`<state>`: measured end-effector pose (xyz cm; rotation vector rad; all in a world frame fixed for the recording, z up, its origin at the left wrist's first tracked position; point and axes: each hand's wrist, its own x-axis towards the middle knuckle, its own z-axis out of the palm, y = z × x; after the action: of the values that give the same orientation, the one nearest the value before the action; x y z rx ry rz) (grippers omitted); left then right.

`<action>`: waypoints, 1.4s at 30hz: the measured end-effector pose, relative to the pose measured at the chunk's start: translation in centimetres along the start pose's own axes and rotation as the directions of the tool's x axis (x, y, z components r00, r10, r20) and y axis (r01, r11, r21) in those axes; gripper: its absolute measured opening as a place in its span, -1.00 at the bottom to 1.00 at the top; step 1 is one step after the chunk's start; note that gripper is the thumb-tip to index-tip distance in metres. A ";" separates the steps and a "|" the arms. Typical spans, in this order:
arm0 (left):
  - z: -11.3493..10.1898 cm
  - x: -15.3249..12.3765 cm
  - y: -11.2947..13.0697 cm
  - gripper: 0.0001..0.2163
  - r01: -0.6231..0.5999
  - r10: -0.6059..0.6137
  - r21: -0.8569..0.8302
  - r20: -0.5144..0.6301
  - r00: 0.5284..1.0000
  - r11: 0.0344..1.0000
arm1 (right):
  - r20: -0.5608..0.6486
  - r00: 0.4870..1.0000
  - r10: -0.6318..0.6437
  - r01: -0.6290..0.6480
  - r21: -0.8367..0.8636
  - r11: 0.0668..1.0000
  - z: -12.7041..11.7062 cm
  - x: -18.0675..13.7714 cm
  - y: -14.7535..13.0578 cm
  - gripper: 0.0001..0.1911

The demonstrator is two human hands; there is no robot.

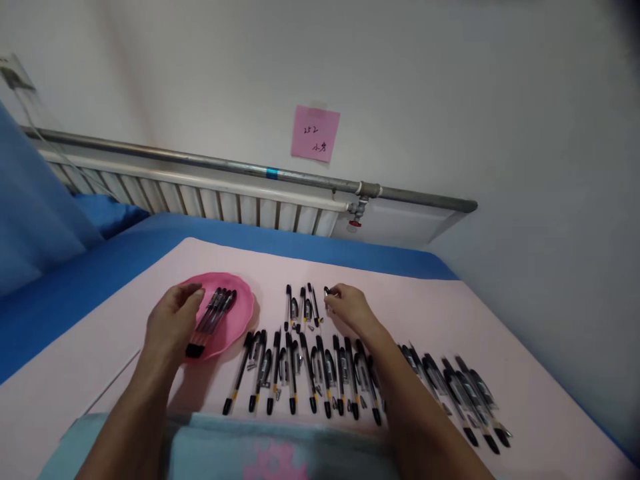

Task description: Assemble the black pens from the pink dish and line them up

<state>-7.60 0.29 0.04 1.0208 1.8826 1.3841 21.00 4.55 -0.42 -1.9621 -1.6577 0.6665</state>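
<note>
My left hand [173, 320] rests on the near-left rim of a pink plate [240, 313], fingers curled loosely, next to several assembled black pens [213, 320] lying in the plate. My right hand [350, 308] pinches a small black pen part [327, 292] at the far end of a short row of pen parts [303, 308]. Nearer to me, a long row of black pens and parts [310, 373] lies across the pink cloth [450, 313], continuing to the right [460, 393] under my forearm.
Blue bedding [75, 280] borders the pink cloth at the back and left. A radiator [200, 197] and a metal pipe [300, 177] run along the wall, with a pink note [315, 133] above. A light blue garment [240, 447] lies at the near edge.
</note>
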 end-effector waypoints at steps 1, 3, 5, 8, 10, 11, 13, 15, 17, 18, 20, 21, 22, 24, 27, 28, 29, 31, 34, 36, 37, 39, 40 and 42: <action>-0.4 0.6 -0.3 -0.73 -0.022 0.021 0.170 0.006 1.000 0.985 | 0.004 1.000 0.007 -0.007 -0.027 1.000 0.2 0.3 0.6 -0.79; -0.7 1.4 -1.0 -0.73 -0.089 0.058 0.475 0.079 0.995 0.875 | 0.011 1.000 0.008 -0.007 -0.073 0.997 0.7 0.6 1.3 -0.80; -0.4 1.9 -1.6 -0.72 -0.169 0.068 0.662 0.176 0.982 0.730 | 0.016 1.000 0.004 -0.003 -0.113 0.994 1.2 0.7 1.8 -0.79; 0.3 2.2 -2.2 -0.74 -0.263 0.068 0.767 0.277 0.958 0.586 | 0.026 1.000 0.000 0.004 -0.158 0.987 1.6 0.9 2.1 -0.77; 0.6 2.4 -2.2 -0.74 -0.298 0.067 0.787 0.312 0.948 0.541 | 0.031 1.000 -0.003 0.009 -0.172 0.985 1.8 1.0 2.2 -0.77; 0.7 2.5 -2.2 -0.75 -0.297 0.061 0.792 0.315 0.947 0.534 | 0.030 1.000 -0.005 0.011 -0.175 0.985 1.9 1.0 2.2 -0.76; 0.7 2.7 -2.1 -0.77 -0.283 0.039 0.794 0.312 0.949 0.538 | 0.022 1.000 -0.008 0.011 -0.172 0.985 2.1 1.1 2.1 -0.74; 0.7 2.8 -2.1 -0.80 -0.267 0.015 0.789 0.311 0.950 0.553 | 0.009 1.000 -0.007 0.008 -0.159 0.987 2.3 1.1 2.1 -0.71; 0.7 3.0 -2.2 -0.84 -0.255 0.010 0.771 0.308 0.951 0.584 | -0.003 1.000 -0.005 0.005 -0.144 0.990 2.6 1.1 2.1 -0.69; 0.6 3.0 -2.2 -0.86 -0.249 0.010 0.754 0.307 0.952 0.607 | -0.007 1.000 -0.006 0.005 -0.137 0.991 2.6 1.1 2.1 -0.69; 0.5 3.1 -2.2 -0.88 -0.236 0.009 0.720 0.304 0.953 0.653 | -0.016 1.000 -0.013 0.010 -0.124 0.992 2.7 1.1 2.3 -0.70; 0.5 3.1 -2.1 -0.88 -0.218 0.003 0.705 0.294 0.956 0.675 | -0.022 1.000 -0.018 0.015 -0.118 0.993 2.6 1.1 2.4 -0.71; 0.4 3.1 -1.9 -0.88 -0.202 -0.004 0.697 0.282 0.959 0.688 | -0.028 0.999 -0.024 0.021 -0.109 0.994 2.4 1.0 2.5 -0.71; 0.2 2.9 -1.4 -0.86 -0.149 0.007 0.676 0.208 0.978 0.722 | -0.046 0.998 -0.039 0.035 -0.088 0.996 2.0 1.0 2.4 -0.72; 0.3 2.1 -0.3 -0.82 -0.044 0.019 0.347 0.074 0.997 0.937 | -0.075 0.993 -0.086 0.084 -0.036 0.996 1.2 0.3 0.9 -0.75; 0.6 1.7 -0.1 -0.80 0.000 -0.008 0.098 0.084 0.996 0.995 | -0.081 0.990 -0.113 0.112 -0.014 0.994 1.0 -0.2 0.1 -0.76; 0.9 1.2 0.2 -0.80 0.072 -0.046 -0.169 0.151 0.987 0.983 | -0.076 0.986 -0.147 0.149 0.019 0.989 1.0 -0.8 -0.9 -0.78; 1.9 0.1 0.4 -0.80 0.220 -0.066 -0.488 0.313 0.947 0.844 | -0.026 0.972 -0.233 0.234 0.116 0.965 1.1 -2.5 -3.0 -0.79; 3.4 -1.6 0.7 -0.77 0.333 -0.021 -0.608 0.462 0.887 0.721 | 0.205 0.893 -0.401 0.311 0.364 0.878 1.9 -5.3 -5.6 -0.78; 4.0 -2.5 0.9 -0.77 0.374 0.001 -0.611 0.523 0.852 0.698 | 0.302 0.843 -0.445 0.293 0.437 0.851 2.5 -6.6 -6.6 -0.81; 4.1 -2.9 1.0 -0.77 0.389 0.010 -0.605 0.549 0.836 0.694 | 0.323 0.836 -0.444 0.272 0.460 0.845 2.8 -6.9 -6.9 -0.84; 4.2 -3.3 1.1 -0.76 0.408 0.019 -0.595 0.580 0.814 0.692 | 0.336 0.839 -0.428 0.232 0.491 0.840 3.1 -7.1 -6.9 -0.88; 4.2 -3.3 1.2 -0.76 0.415 0.014 -0.598 0.580 0.814 0.686 | 0.344 0.840 -0.420 0.221 0.491 0.843 3.2 -7.1 -6.8 -0.90; 4.2 -3.0 1.2 -0.75 0.411 0.000 -0.632 0.545 0.838 0.658 | 0.381 0.825 -0.418 0.218 0.468 0.856 3.2 -6.9 -6.6 -0.90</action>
<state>-2.29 0.06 -0.02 0.6131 0.8634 1.3628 12.98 -1.11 1.72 -1.2319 -1.8764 1.3083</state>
